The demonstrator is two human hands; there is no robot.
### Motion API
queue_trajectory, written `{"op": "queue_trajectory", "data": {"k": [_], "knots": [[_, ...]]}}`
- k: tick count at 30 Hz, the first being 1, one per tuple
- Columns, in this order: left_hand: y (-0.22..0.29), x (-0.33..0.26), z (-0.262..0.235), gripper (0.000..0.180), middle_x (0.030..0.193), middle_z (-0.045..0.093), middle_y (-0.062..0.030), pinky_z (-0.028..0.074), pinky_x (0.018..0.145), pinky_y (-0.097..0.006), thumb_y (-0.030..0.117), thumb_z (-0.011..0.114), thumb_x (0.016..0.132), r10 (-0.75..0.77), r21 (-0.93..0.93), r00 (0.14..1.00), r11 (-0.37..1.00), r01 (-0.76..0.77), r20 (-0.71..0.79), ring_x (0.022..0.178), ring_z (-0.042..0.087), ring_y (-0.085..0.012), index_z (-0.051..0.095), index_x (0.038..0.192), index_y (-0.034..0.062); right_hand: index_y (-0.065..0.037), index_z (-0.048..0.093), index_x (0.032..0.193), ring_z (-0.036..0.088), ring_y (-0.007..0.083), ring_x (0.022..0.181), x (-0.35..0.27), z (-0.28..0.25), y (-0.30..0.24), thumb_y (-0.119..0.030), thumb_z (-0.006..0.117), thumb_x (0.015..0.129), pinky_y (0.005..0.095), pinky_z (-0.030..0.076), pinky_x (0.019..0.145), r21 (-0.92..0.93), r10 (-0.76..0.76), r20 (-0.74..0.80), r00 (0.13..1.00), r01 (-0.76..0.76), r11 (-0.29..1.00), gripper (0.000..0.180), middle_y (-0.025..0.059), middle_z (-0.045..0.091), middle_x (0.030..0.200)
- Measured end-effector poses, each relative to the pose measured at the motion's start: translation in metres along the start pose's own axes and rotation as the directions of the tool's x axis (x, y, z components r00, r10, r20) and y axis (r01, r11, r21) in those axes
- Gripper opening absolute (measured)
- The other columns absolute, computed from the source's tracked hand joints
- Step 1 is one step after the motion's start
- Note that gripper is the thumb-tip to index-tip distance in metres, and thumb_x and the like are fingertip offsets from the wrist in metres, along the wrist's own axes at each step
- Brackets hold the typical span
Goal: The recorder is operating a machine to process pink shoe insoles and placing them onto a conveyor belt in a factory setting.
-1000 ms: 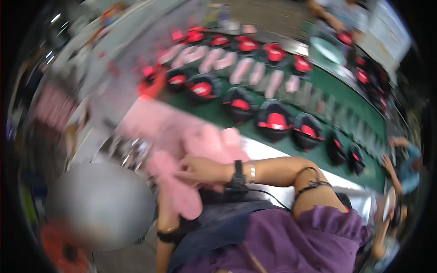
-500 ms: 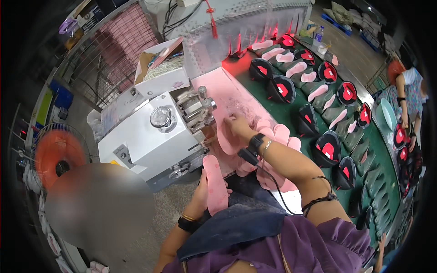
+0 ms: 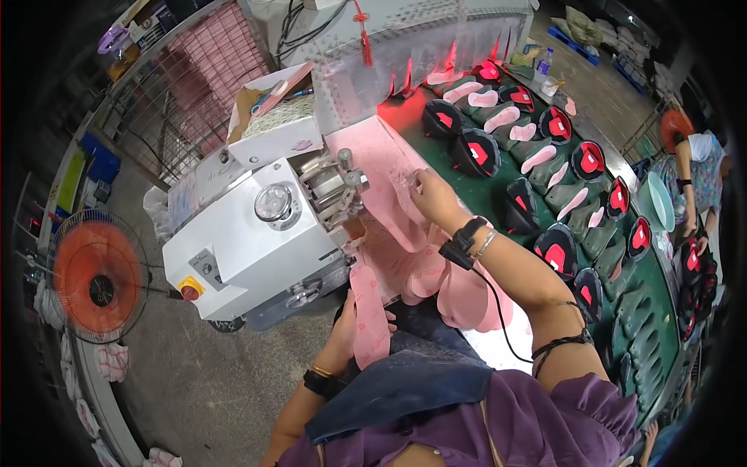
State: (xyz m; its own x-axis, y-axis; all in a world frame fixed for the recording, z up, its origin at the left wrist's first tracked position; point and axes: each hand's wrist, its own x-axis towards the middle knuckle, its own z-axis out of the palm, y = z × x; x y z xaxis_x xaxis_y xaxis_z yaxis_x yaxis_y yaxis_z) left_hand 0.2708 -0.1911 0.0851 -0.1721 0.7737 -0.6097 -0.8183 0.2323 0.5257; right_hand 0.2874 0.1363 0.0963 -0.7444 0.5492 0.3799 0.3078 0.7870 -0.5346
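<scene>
A pink insole [image 3: 369, 321] stands on end in my left hand [image 3: 340, 331], its fingers wrapped round the edges. My right hand [image 3: 436, 198] is above the pink work surface, right of the machine's head, with its fingers curled together; anything between them is too small to make out. Below and left of that hand, another pink insole [image 3: 389, 218] lies on the surface beside the white skiving-type machine [image 3: 249, 226]. Several more pink insoles [image 3: 467, 300] lie stacked in front of me, partly under my right forearm.
A green conveyor [image 3: 498, 194] on the right carries dark shoe uppers [image 3: 476, 152] and lasts with pink soles. An orange fan [image 3: 99, 286] stands left. Behind the machine sits a white box [image 3: 276, 124] of tools. A co-worker's arm [image 3: 689, 187] shows at far right.
My right hand has moved up and to the right, off the insole on the work surface. My left hand keeps its insole in nearly the same place. The view has shifted slightly.
</scene>
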Motion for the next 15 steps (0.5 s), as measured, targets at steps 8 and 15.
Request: {"op": "queue_trajectory", "data": {"k": [8, 15], "knots": [[0.001, -0.025, -0.007, 0.077, 0.093, 0.064, -0.0193, 0.054, 0.075, -0.045, 0.062, 0.017, 0.098, 0.043, 0.026, 0.995, 0.999, -0.041, -0.089, 0.083, 0.065, -0.0361, 0.048, 0.128, -0.0018, 0.000, 0.069, 0.091, 0.067, 0.0334, 0.082, 0.024, 0.094, -0.018, -0.037, 0.069, 0.081, 0.0400, 0.051, 0.075, 0.395, 0.439, 0.262, 0.860, -0.510, 0.764, 0.038, 0.0204, 0.069, 0.086], [0.010, -0.031, 0.012, 0.079, 0.093, 0.063, -0.0179, 0.054, 0.076, -0.045, 0.065, 0.020, 0.097, 0.061, 0.083, 0.994, 0.995, -0.053, -0.092, 0.084, 0.065, -0.0353, 0.048, 0.128, -0.0018, 0.004, 0.060, 0.097, 0.068, 0.0234, 0.067, 0.047, 0.049, 0.002, -0.028, 0.066, 0.087, 0.0329, 0.049, 0.053, 0.690, 0.528, 0.222, 0.820, -0.515, 0.509, 0.033, 0.0130, 0.065, 0.081]]}}
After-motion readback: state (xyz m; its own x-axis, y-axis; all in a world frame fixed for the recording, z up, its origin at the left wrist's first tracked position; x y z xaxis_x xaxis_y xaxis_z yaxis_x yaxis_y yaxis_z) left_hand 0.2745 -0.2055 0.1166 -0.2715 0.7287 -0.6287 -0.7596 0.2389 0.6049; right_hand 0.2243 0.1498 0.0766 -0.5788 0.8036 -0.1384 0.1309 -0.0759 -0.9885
